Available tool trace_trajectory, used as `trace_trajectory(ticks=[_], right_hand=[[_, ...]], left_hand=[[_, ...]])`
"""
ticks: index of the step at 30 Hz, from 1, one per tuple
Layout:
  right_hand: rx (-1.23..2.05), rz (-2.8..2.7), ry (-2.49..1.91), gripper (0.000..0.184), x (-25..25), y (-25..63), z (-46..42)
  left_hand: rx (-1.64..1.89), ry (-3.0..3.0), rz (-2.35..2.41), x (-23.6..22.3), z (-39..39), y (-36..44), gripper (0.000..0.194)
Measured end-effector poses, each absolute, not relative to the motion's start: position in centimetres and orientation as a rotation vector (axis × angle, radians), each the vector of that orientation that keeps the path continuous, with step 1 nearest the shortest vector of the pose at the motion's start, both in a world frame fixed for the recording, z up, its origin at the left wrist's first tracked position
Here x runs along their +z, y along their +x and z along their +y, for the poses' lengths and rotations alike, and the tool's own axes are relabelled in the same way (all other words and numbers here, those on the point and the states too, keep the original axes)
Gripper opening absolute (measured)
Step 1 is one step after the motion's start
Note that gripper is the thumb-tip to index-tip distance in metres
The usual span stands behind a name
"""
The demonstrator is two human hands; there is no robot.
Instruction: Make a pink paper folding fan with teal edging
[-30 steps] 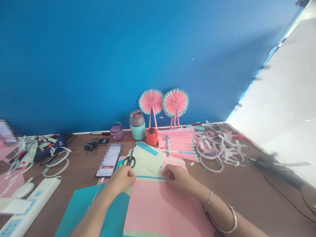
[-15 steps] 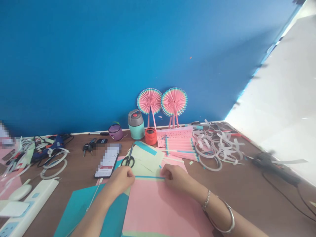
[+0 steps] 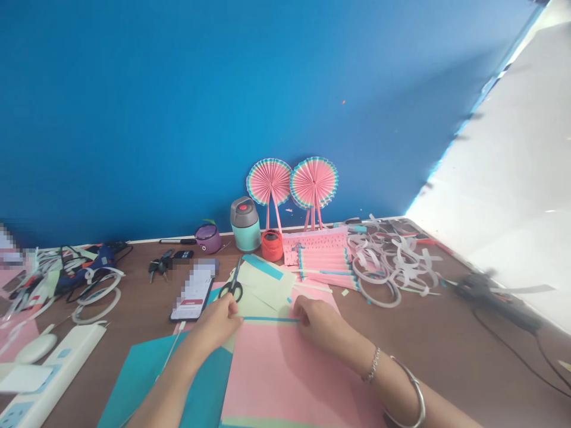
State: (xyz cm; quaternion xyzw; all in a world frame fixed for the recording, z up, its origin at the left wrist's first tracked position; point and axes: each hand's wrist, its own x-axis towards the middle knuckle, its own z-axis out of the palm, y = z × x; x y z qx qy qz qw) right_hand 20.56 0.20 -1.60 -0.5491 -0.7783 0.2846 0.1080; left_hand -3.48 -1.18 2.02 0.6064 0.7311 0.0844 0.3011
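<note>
A pink paper sheet (image 3: 285,368) lies in front of me, with a narrow blue strip along its far edge and a pale green band at its near edge. My left hand (image 3: 225,318) has its fingers closed at the far left corner. At the far right corner my right hand (image 3: 314,321) pinches the same edge. Both sets of fingertips are partly hidden. Just beyond my left hand lie black-handled scissors (image 3: 231,289), on pale green paper (image 3: 259,291) with a blue strip. A teal sheet (image 3: 138,374) sticks out under the pink one on the left.
Two pink pleated paper fans (image 3: 270,183) lean against the blue wall. A teal flask (image 3: 245,232), a red pot (image 3: 272,246) and a phone (image 3: 194,291) stand or lie nearby. Curled white strips (image 3: 401,261) and a glue gun (image 3: 495,300) are right; a power strip (image 3: 57,380) is left.
Both hands keep almost the same place at the far edge of the pink sheet. The view has shifted very slightly.
</note>
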Motion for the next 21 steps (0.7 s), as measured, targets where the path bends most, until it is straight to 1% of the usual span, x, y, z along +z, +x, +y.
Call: trace_trajectory(ticks=[4,8,13,16,21], right_hand=[[0.752,-2.327,-1.670,0.028,-1.6,20.5,0.0],[0.718,-2.334,-1.702,0.025,-1.0,20.4,0.0],[0.848,-2.305,-1.712,0.020,-0.2,21.0,0.7],[0.830,-2.304,-1.830,0.014,0.0,21.9,1.2],[0.804,-2.337,-1.969,0.021,0.8,23.7,1.5]], left_hand=[[0.229,1.544,1.885,2.1,-1.1,-3.7,0.015],[0.227,1.550,1.863,2.2,-1.1,-3.6,0.017],[0.237,1.566,1.853,2.0,-1.1,-3.7,0.017],[0.249,1.564,1.840,1.7,-1.0,-3.9,0.017],[0.294,1.566,1.785,1.3,-0.9,-4.3,0.016]])
